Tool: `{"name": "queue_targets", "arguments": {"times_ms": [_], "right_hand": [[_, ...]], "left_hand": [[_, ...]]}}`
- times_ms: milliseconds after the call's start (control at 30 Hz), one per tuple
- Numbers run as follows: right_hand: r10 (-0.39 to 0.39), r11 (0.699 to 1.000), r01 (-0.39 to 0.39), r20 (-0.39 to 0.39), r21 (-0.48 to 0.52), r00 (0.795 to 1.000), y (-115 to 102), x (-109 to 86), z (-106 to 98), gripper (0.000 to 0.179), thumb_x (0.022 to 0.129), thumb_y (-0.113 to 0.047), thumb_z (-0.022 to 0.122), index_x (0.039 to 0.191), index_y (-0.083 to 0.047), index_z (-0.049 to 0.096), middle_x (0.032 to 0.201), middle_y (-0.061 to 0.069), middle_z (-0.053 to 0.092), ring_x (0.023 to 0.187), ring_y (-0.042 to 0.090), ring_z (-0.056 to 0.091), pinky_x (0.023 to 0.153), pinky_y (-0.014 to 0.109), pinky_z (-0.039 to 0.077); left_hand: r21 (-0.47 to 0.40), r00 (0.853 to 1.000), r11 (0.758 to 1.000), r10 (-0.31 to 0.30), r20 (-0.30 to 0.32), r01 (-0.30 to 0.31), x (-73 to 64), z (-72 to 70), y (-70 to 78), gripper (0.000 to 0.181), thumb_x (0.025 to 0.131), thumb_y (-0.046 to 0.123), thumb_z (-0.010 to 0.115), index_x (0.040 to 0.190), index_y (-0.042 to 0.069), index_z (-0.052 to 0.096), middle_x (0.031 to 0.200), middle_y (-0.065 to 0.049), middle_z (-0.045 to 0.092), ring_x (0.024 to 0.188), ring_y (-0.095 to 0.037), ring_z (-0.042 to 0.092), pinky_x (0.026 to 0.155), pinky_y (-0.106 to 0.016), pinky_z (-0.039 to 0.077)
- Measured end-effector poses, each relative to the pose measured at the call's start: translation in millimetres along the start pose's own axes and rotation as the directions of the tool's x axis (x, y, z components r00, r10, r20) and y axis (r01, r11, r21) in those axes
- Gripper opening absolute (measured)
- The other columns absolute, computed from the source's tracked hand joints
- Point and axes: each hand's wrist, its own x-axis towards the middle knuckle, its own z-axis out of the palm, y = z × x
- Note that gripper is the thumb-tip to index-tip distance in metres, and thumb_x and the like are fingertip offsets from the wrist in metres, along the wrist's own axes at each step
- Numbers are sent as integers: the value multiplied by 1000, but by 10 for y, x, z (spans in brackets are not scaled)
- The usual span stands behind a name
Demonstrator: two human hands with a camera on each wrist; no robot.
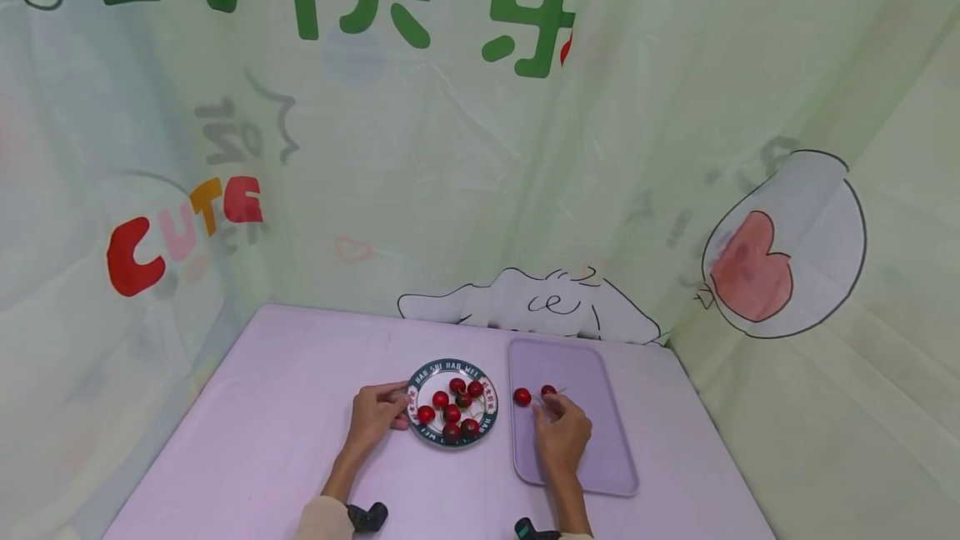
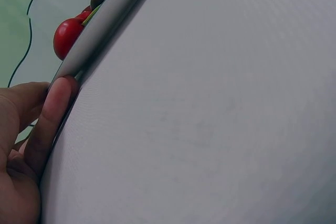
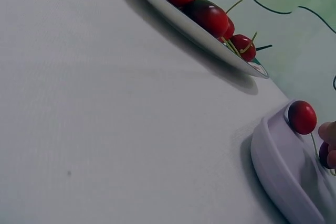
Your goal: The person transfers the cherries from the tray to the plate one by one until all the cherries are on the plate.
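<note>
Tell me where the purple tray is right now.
In the head view, the purple tray lies on the table, right of the plate of cherries and beneath the right hand.

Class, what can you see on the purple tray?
On the tray: one cherry near its left edge, another cherry at the right hand. Anything beneath that hand is covered.

Over there, the person, left hand (image 1: 372, 416) and right hand (image 1: 564, 436) bare, wears cream sleeves (image 1: 324, 520) with a stubby black gadget (image 1: 367, 517) beside each, the right one (image 1: 536, 532) marked green.
</note>
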Motion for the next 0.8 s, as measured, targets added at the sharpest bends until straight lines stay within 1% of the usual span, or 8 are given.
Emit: {"name": "queue_targets", "arguments": {"times_ms": [100, 233, 367, 633, 800], "right_hand": [[27, 999, -27, 18, -23, 999, 2, 6, -7, 18, 82, 3, 91, 98, 2, 84, 91, 18, 83, 77, 27, 74, 67, 22, 58], [36, 999, -34, 35, -41, 999, 34, 22, 6, 18, 83, 4, 90, 99, 3, 84, 90, 18, 83, 75, 25, 73, 65, 21, 56], [28, 998, -25, 44, -54, 999, 84, 40, 31, 18, 83, 4, 89, 100, 3, 84, 87, 18, 82, 73, 24, 71, 64, 21, 54], [26, 997, -19, 82, -79, 996, 107, 62, 58, 15, 85, 5, 87, 100, 4, 83, 88, 20, 81, 76, 27, 72, 66, 28, 57], [-3, 996, 9, 62, -94, 998, 185, 89, 128, 14, 83, 6, 87, 96, 3, 83, 83, 18, 80, 73, 27, 71, 64, 31, 57]], "left_hand": [[-2, 1000, 1000, -5, -1, 5, -4, 3, -7, 36, 103, 4, 72, 139, 1, 73, 91, -13, 72, 62, -15, 75, 62, -23, 67], [-7, 1000, 1000, -6, 3, 6, -5, 0, -2, 37, 103, 5, 72, 139, 1, 73, 91, -12, 72, 62, -14, 74, 62, -22, 67], [-15, 1000, 1000, -1, 7, 1, -2, -8, 12, 37, 102, 4, 73, 139, 1, 73, 91, -12, 73, 62, -14, 74, 61, -23, 67], [-6, 1000, 1000, -16, -4, 16, -4, 3, 7, 36, 103, 5, 73, 139, 2, 74, 91, -12, 71, 61, -14, 74, 61, -23, 67], [-2, 1000, 1000, -11, -4, 11, -5, 3, 4, 36, 103, 5, 73, 139, 2, 74, 91, -12, 72, 62, -15, 74, 61, -22, 66]]}}
